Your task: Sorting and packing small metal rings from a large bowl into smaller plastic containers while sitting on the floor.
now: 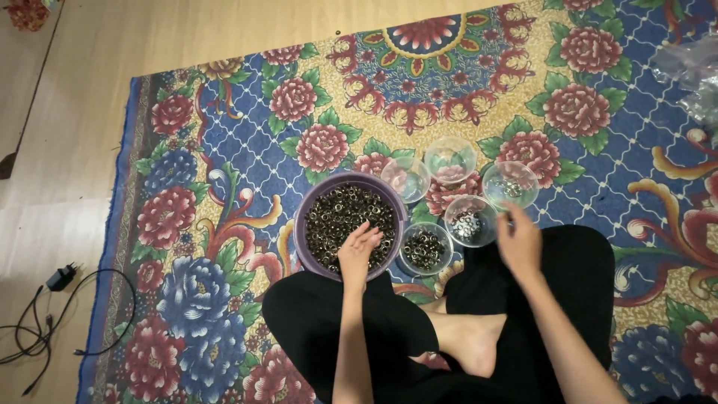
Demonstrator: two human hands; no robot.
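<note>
A purple bowl point(306, 212) full of small dark metal rings stands on the carpet in front of my crossed legs. My left hand point(357, 251) rests on the rings at the bowl's near edge, fingers spread. My right hand point(519, 241) hovers over the near rim of a clear cup point(511, 183) holding a few rings; its fingers are curled and I cannot tell if they pinch anything. Between the hands stand a clear cup of dark rings point(425, 248) and a clear cup of pale rings point(469, 220). Two more clear cups point(406, 178) point(450, 158) stand behind.
A floral carpet point(224, 187) in blue, red and yellow covers the wooden floor point(67, 150). A black charger with its cable point(52, 307) lies on the floor at the left. Crumpled clear plastic point(692, 71) lies at the upper right.
</note>
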